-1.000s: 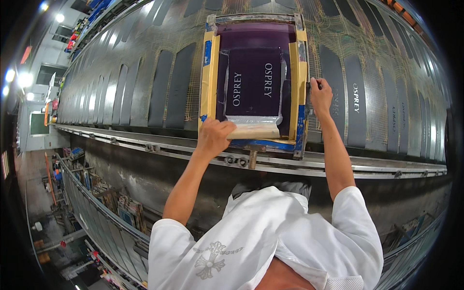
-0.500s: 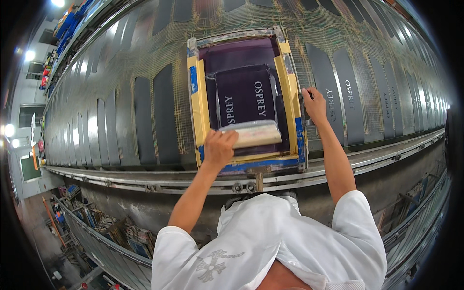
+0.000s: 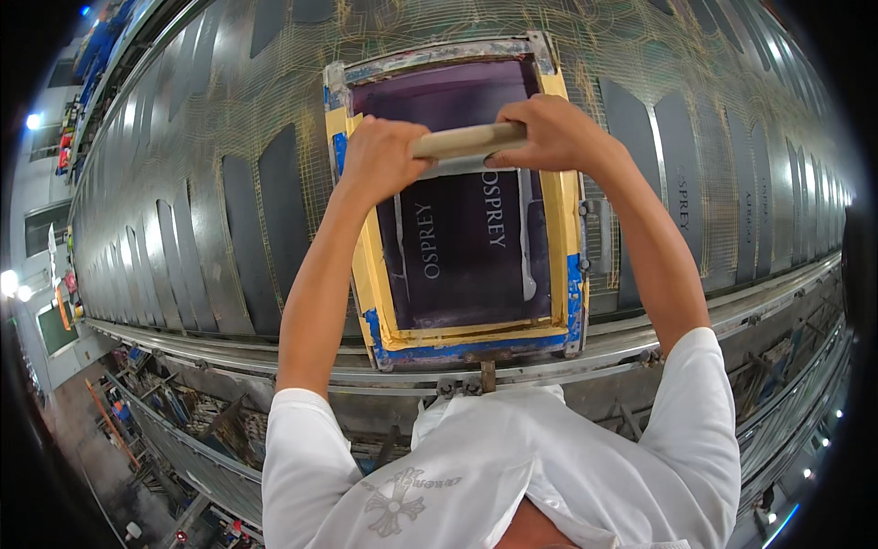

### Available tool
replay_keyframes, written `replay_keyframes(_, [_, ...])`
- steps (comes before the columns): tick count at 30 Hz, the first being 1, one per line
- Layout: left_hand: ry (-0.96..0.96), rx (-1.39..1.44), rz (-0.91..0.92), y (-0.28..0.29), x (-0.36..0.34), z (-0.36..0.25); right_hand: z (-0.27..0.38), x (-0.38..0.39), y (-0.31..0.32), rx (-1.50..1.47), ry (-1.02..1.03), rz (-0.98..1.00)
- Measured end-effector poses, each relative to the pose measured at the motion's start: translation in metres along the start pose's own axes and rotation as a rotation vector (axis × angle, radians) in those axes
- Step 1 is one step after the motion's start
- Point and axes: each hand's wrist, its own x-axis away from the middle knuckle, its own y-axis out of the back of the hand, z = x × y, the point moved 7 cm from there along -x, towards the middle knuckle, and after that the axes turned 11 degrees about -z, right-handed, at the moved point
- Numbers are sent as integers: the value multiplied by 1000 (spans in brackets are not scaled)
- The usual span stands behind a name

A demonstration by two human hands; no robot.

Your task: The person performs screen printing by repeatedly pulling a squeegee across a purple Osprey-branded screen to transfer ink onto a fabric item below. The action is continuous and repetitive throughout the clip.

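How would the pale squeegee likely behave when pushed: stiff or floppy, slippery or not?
The squeegee likely stays stiff: it looks thick and straight between the left hand and right hand. It may slide easily, since glossy, wet-looking streaks mark the dark screen.

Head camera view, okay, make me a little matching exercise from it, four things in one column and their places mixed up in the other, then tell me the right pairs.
Things:
1. Pale bar
2. Left hand
3. Yellow tape
4. Right hand

Places:
A. At the bar's right end
B. Held between both hands
C. At the bar's left end
D. Along the inner border of the screen frame

Right pairs: 1-B, 2-C, 3-D, 4-A.
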Motion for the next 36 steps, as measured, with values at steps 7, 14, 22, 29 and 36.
replay_keyframes(7, [82,-32,83,-15,-8,17,-26,-36,-41,89,-34,40])
replay_keyframes(14, [79,5,90,-29,153,-65,38,129,-87,156,100,52])
replay_keyframes(22, [19,27,27,-20,174,-71,57,148,-76,133,159,43])
replay_keyframes(29, [49,-80,52,-3,10,4,-3,-13,-30,149,91,-14])
replay_keyframes(36, [103,-61,122,-12,-34,35,-26,-62,-34,79,29,83])
